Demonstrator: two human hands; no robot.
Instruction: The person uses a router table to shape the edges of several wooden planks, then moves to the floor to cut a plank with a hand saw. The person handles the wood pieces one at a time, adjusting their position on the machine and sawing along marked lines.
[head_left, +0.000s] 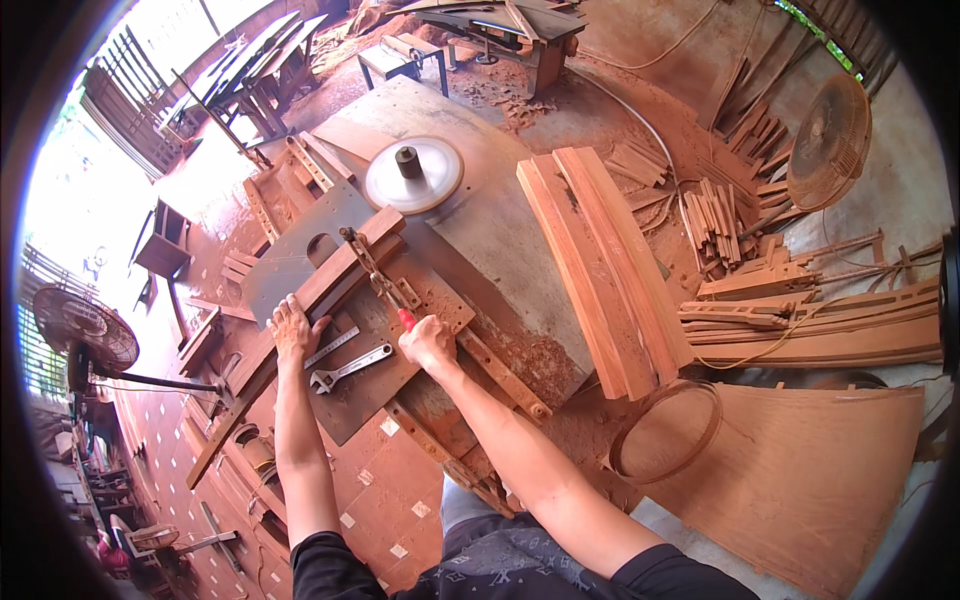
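The person wears a black short-sleeved shirt, both forearms bare, and dark patterned trousers with small pale marks.

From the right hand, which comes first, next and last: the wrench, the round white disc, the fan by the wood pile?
1. Adjustable wrench: just left of the right hand, on the dark plate.
2. Round white disc: farther up the machine table.
3. Fan: far off at upper right, beside the wood offcuts.

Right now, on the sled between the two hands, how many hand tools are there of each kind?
Adjustable wrench: 1
Steel ruler: 1
Red-handled clamp lever, held by the right hand: 1
Total: 3
The left hand rests on a wooden strip.
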